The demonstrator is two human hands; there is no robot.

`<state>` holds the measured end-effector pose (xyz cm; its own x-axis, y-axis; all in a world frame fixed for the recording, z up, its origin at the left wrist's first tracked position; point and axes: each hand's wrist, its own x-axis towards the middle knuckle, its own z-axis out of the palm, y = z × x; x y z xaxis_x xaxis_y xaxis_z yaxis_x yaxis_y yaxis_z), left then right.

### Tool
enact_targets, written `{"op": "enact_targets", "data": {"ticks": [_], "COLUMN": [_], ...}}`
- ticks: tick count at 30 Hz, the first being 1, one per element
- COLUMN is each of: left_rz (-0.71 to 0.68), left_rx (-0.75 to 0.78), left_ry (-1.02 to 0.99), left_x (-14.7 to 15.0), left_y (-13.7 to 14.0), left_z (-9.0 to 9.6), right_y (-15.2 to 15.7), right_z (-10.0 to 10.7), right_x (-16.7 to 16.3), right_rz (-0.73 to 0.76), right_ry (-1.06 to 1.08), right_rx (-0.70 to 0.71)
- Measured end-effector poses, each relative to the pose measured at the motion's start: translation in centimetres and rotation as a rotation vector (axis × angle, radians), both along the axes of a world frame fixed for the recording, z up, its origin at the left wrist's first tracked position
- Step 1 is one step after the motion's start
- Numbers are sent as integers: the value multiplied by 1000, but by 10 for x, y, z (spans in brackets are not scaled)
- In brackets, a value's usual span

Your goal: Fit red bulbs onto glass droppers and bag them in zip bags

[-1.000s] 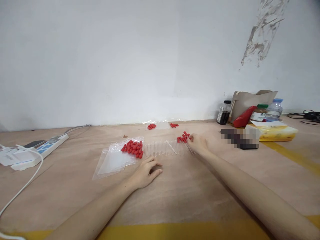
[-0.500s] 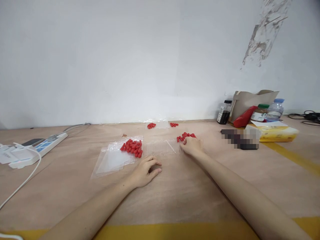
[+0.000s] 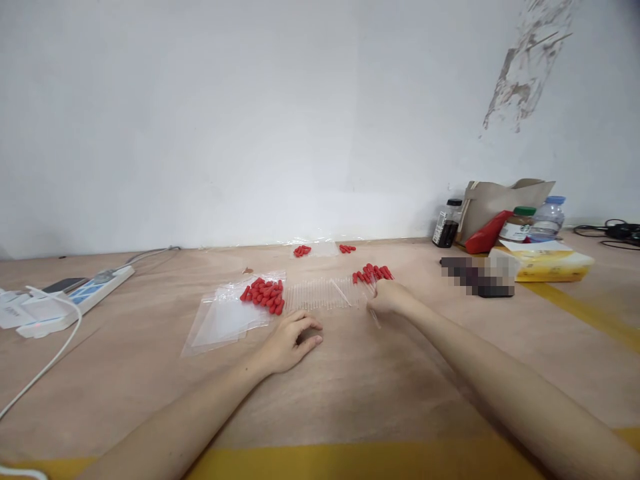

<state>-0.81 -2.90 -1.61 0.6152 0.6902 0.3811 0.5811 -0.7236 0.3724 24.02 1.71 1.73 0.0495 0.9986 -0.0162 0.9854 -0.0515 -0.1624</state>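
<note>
The right hand (image 3: 387,298) is pinching one clear tube (image 3: 373,315) between curled fingers, the tube slanting down toward the bench's near edge. Just beyond its knuckles, a cluster of red caps (image 3: 373,273) is lying on the bench (image 3: 350,387); the count is unclear, roughly ten. To its left, one row of clear tubes (image 3: 323,295) is lying side by side, too fine to count. The left hand (image 3: 293,341) is resting loosely curled, fingertips on the bench, holding nothing, just in front of that row. One larger pile of red caps (image 3: 265,295) is sitting on clear bags (image 3: 225,320). Two small groups of red caps (image 3: 303,251) are lying near the far edge. One power strip (image 3: 75,300) is lying toward the left edge.
</note>
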Motion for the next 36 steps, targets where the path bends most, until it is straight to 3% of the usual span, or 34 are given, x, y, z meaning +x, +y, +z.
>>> {"op": "enact_targets", "data": {"ticks": [6,8,12,15,23,29,31,33,36], "left_rz": [17,121,485,571,523,523,454,301,136], "left_rx": [25,119,392,467,470,488,435,300,93], "left_ry": [3,17,86,220,418,258,129,42,46], "left_x": [3,1,-18,-35,-44,-41,-34,-24,-10], "left_y": [-1,3,19,27,28,23,13,2,-11], "left_z": [0,3,14,21,13,20,25,26,19], "right_y": [-24,-33,-47,-53,-55,-54,-54,-53,-54], "right_z": [-10,-17,-32,-40,-42,-44,-44,-44,-44], "right_x": [5,7,9,8,7,8,8,9,10], "right_rz": [62,90,111,95,109,123,129,138,144], "right_ry": [-49,-113,-155,-166,-146,-154,-147,-141,-143], "right_rx": [-23,8,145,231,269,303,300,297,294]}}
